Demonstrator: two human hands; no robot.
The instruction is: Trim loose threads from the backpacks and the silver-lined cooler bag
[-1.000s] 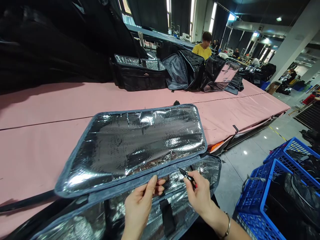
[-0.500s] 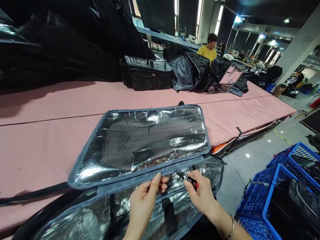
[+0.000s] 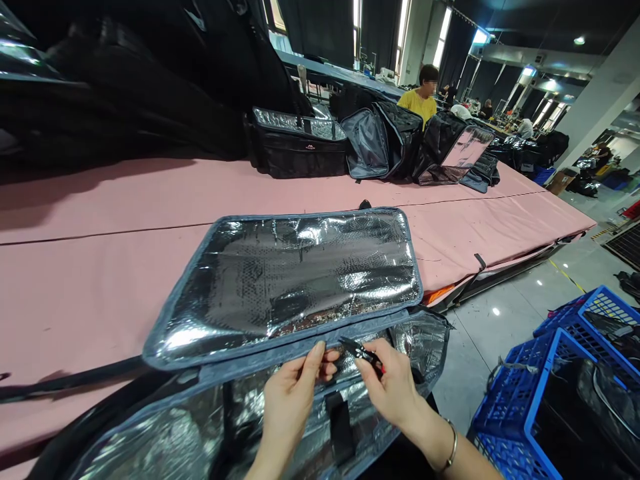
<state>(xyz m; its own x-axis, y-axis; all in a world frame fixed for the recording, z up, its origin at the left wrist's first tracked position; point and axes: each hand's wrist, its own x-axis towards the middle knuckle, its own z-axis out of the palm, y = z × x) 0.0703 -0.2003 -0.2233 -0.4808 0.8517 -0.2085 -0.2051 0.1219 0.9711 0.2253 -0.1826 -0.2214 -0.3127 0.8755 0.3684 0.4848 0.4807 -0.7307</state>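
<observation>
A bag with silver foil lining lies opened in front of me, its foil-faced lid spread flat on the pink table. My left hand pinches the blue-grey fabric edging along the lid's near side between thumb and fingers. In my right hand are small black thread snips with a bit of red at the handle. Their tips point left, close to the edging and a little right of my left fingers. Below both hands shows the bag's foil interior with a black strap across it.
More black foil-lined bags stand along the far side of the pink table. A large dark heap rises at the back left. Blue crates holding black items sit on the floor at right. A person in yellow is behind the bags.
My right hand has moved slightly left with the snips, bringing their tips nearer my left fingers. My left hand keeps its pinch on the edging. The view has shifted a little.
</observation>
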